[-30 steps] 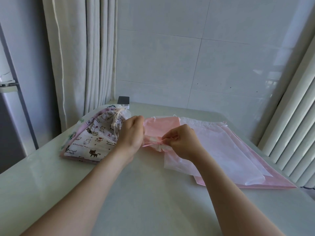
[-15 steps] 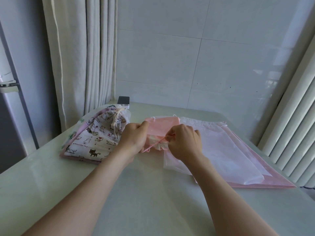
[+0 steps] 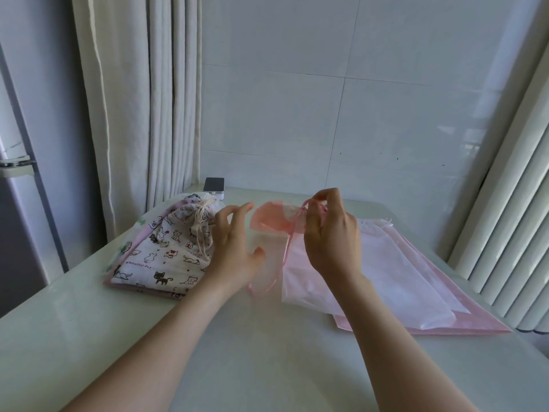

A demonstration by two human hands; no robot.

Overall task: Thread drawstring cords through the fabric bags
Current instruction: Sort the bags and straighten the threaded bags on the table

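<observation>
My right hand is raised above the table and pinches a thin pink drawstring cord, which hangs down in a loop to the table. A small sheer pink bag hangs bunched from the cord beside that hand. My left hand hovers to its left with fingers spread and holds nothing. Flat pink and white fabric bags lie stacked under and to the right of my right hand.
A pile of cat-print drawstring bags with a tied cream cord lies at the left of the table. A small dark-topped box stands at the back by the curtain. A ribbed radiator stands along the right.
My right hand lifted from the table and pulled the pink cord up, raising the small sheer bag. My left hand let go of the fabric and opened.
</observation>
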